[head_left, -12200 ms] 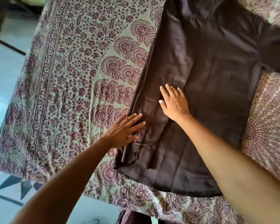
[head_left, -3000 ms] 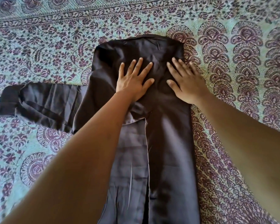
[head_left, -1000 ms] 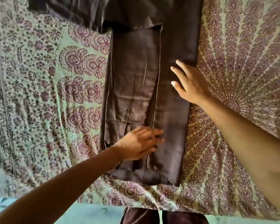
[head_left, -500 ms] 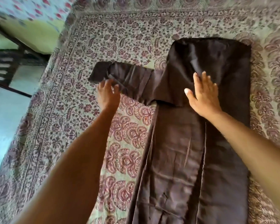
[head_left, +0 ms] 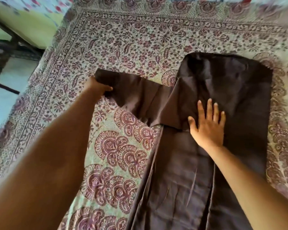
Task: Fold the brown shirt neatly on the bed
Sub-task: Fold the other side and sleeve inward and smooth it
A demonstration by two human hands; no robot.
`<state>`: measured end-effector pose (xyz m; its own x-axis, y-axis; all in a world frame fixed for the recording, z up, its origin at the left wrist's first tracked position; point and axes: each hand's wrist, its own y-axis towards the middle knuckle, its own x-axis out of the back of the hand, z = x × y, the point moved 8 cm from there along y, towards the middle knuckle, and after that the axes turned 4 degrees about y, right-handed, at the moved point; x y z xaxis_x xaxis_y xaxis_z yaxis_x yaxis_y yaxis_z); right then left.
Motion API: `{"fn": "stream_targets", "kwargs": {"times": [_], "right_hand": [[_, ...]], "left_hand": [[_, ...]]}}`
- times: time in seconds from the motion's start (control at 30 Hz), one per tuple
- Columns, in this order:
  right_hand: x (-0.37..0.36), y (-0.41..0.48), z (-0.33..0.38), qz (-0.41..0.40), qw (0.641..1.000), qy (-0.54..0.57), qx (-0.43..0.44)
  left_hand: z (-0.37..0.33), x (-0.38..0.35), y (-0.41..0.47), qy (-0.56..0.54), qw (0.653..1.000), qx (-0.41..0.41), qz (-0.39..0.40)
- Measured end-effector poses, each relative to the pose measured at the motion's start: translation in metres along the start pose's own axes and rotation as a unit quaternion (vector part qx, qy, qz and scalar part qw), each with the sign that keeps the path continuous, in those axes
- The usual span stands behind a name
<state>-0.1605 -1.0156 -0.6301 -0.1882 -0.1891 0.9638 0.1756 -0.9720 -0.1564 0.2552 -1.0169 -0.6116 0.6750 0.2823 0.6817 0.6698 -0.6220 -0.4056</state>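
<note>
Where the patterned bedspread, pale green cotton printed with maroon paisley fans and a flowered border (head_left: 123,47), covers the bed, it fills nearly the whole view. Beyond its left edge: a strip of pale blue floor (head_left: 2,103) and some dark furniture (head_left: 5,52), blurred, not identifiable.

The dark brown shirt of smooth, slightly shiny fabric (head_left: 239,90) lies flat on the right half of the bedspread, collar end away from the person, body running down out of the bottom of the view. Its right side is folded in over the back, leaving a long straight edge down the middle. One long brown sleeve (head_left: 140,93) stretches out leftward across the bedspread, creased.

Right hand (head_left: 208,127): open, fingers spread, palm pressed flat on the shirt near where the sleeve joins the body.

Left hand (head_left: 96,87): closed around the sleeve's cuff end, thumb on top, fingers tucked under the cloth, cuff slightly raised off the bedspread.
</note>
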Motion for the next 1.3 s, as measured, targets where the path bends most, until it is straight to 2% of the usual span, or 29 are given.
{"fn": "stream_targets", "kwargs": {"times": [0.1, 0.17, 0.2, 0.23, 0.27, 0.3, 0.33, 0.4, 0.47, 0.5, 0.53, 0.6, 0.63, 0.8, 0.87, 1.0, 1.03, 1.13, 1.23, 1.3], "right_hand": [[0.004, 0.005, 0.001, 0.059, 0.998, 0.024, -0.003], [0.010, 0.011, -0.004, 0.125, 0.983, 0.129, -0.040], [0.016, 0.013, -0.009, 0.150, 0.955, 0.244, -0.076], [0.029, 0.012, -0.010, 0.165, 0.908, 0.366, -0.119], [0.044, 0.003, -0.015, 0.173, 0.841, 0.484, -0.169], [0.056, -0.005, -0.022, 0.176, 0.789, 0.552, -0.207], [0.071, -0.016, -0.028, 0.176, 0.764, 0.584, -0.210], [0.091, -0.043, -0.043, 0.181, 0.762, 0.591, -0.194], [0.102, -0.068, -0.067, 0.147, 0.752, 0.605, -0.216], [0.098, -0.077, -0.083, 0.142, 0.764, 0.591, -0.217], [0.093, -0.089, -0.089, 0.170, 0.783, 0.562, -0.204], [0.081, -0.125, -0.088, 0.263, 0.774, 0.541, -0.196], [0.073, -0.141, -0.094, 0.287, 0.776, 0.525, -0.199], [0.041, -0.215, -0.123, 0.271, 0.747, 0.548, -0.262], [0.019, -0.238, -0.137, 0.262, 0.733, 0.556, -0.291], [-0.007, -0.274, -0.141, 0.289, 0.683, 0.578, -0.340], [-0.010, -0.278, -0.143, 0.288, 0.681, 0.578, -0.345], [-0.012, -0.288, -0.139, 0.313, 0.710, 0.535, -0.335], [-0.013, -0.293, -0.133, 0.342, 0.701, 0.532, -0.331], [-0.011, -0.290, -0.130, 0.343, 0.710, 0.524, -0.322]], "left_hand": [[-0.050, -0.024, -0.061, -0.159, 0.986, -0.031, 0.034], [-0.096, -0.042, -0.121, -0.262, 0.956, -0.078, 0.110], [-0.116, -0.050, -0.154, -0.297, 0.935, -0.101, 0.166], [-0.131, -0.057, -0.186, -0.311, 0.918, -0.126, 0.214], [-0.144, -0.066, -0.218, -0.307, 0.901, -0.155, 0.265], [-0.156, -0.072, -0.254, -0.285, 0.883, -0.192, 0.319], [-0.161, -0.080, -0.290, -0.248, 0.864, -0.228, 0.375], [-0.156, -0.097, -0.351, -0.166, 0.827, -0.276, 0.462], [-0.134, -0.114, -0.404, -0.099, 0.795, -0.293, 0.522], [-0.121, -0.124, -0.425, -0.063, 0.782, -0.303, 0.542], [-0.105, -0.135, -0.445, -0.022, 0.770, -0.314, 0.555], [-0.069, -0.153, -0.473, 0.066, 0.751, -0.327, 0.571], [-0.052, -0.159, -0.485, 0.105, 0.741, -0.331, 0.575], [0.026, -0.163, -0.519, 0.196, 0.721, -0.316, 0.584], [0.051, -0.159, -0.525, 0.201, 0.728, -0.297, 0.584], [0.081, -0.148, -0.527, 0.228, 0.741, -0.282, 0.566], [0.086, -0.146, -0.528, 0.236, 0.734, -0.282, 0.570], [0.096, -0.143, -0.531, 0.275, 0.711, -0.281, 0.583], [0.103, -0.142, -0.538, 0.348, 0.684, -0.293, 0.571], [0.114, -0.143, -0.541, 0.403, 0.656, -0.301, 0.562]]}}
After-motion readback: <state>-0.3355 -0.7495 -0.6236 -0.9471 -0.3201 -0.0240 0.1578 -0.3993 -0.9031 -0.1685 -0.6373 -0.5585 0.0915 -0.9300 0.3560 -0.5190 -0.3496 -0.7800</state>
